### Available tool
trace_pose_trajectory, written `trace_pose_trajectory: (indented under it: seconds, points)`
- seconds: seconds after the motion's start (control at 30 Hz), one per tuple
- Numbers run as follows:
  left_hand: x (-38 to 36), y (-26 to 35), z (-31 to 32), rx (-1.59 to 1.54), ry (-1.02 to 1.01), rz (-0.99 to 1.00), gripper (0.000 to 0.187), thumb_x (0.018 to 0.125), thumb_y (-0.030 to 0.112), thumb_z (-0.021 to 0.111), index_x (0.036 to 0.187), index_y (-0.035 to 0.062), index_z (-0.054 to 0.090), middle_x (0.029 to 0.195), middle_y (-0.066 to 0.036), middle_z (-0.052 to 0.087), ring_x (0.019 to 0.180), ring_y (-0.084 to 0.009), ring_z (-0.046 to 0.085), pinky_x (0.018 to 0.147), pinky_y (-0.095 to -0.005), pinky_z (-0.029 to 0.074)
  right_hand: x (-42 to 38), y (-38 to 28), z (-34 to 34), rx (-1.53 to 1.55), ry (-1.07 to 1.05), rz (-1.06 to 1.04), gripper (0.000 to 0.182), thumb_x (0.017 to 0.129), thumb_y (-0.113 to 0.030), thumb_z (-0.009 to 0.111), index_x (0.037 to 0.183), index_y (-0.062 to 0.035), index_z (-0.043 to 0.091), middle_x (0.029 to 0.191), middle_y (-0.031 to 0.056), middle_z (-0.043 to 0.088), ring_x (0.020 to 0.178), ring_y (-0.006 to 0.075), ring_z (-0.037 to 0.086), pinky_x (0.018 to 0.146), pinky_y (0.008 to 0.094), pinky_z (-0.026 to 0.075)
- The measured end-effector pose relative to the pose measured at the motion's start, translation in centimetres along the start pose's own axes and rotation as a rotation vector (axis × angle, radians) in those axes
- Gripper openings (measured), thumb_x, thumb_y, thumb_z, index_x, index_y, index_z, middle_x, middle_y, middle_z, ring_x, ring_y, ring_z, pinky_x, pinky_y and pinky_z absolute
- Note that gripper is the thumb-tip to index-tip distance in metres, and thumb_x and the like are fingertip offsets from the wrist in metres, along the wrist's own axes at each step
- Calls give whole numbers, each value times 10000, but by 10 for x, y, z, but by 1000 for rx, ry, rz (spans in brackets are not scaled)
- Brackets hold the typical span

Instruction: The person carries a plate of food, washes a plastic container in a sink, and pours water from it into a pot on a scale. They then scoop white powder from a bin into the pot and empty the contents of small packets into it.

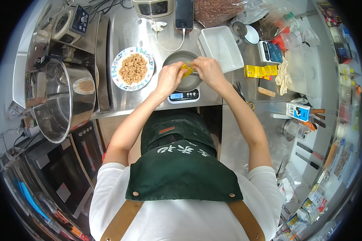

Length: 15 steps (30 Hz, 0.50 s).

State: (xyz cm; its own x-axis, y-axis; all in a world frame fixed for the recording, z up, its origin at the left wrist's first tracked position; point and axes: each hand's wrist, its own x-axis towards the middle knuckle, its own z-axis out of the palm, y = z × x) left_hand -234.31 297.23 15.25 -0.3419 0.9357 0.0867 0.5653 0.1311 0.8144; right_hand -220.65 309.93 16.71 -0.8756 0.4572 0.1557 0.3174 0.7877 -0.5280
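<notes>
My left hand (169,78) and my right hand (208,71) meet over a round grey bowl (190,84). Between their closed fingers is a small yellow sachet (186,70), gripped from both sides. Whether the sachet is torn cannot be made out. The bowl stands on a white digital kitchen scale (184,96) with a lit blue display. To the left is a patterned plate (116,65) heaped with light brown chunks (133,69). Several similar yellow sachets (261,71) lie to the right.
Behind the bowl, a white rectangular tub (222,48) and a phone (184,15) with a white cable stand on the steel counter. A second scale (270,52), scissors (249,104) and a cloth (283,75) are at right. A steel mixing bowl (71,116) is at left.
</notes>
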Motion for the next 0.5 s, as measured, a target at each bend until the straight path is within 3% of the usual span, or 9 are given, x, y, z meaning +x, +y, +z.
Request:
trace_pose_trajectory:
  seconds: [0.07, 0.2, 0.3, 0.4, 0.5]
  points:
    - [0, -1, 3, 48, 60, -20, 157, 851, 169, 654, 924, 30, 651, 733, -199, 617, 704, -407, 603, 622, -443, 475, 1, -1, -1, 133, 20, 31, 110, 820, -87, 650, 887, -15, 700, 824, 131, 649, 735, 304, 637, 662, 374, 493]
    - [-6, 4, 6, 130, 140, 22, 91, 844, 142, 649, 862, 54, 658, 718, -181, 614, 670, -398, 601, 583, -442, 467, 1, 0, 4, 340, 26, 188, 124, 856, -112, 640, 865, -13, 714, 828, 137, 665, 712, 267, 636, 654, 343, 476]
    - [-15, 10, 10, 200, 191, 29, 76, 839, 131, 647, 858, 58, 659, 738, -166, 629, 658, -376, 616, 571, -433, 474, 3, 11, 26, 485, 60, 353, 183, 815, -238, 683, 796, -60, 724, 738, 130, 667, 701, 305, 643, 636, 383, 480]
    - [-25, 10, 21, 271, 216, 23, 60, 816, 94, 644, 862, 65, 669, 756, -140, 650, 655, -343, 640, 563, -421, 490, 9, 5, 34, 254, -40, 559, 185, 806, -272, 683, 791, -95, 736, 713, 149, 668, 702, 323, 652, 633, 409, 483]
    - [-35, 12, 27, 304, 252, 41, 87, 804, 70, 636, 880, 66, 678, 757, -134, 657, 650, -338, 643, 555, -419, 494, 15, -6, 43, 49, 13, 635, 199, 821, -286, 659, 805, -108, 746, 670, 139, 657, 680, 303, 655, 644, 409, 489]
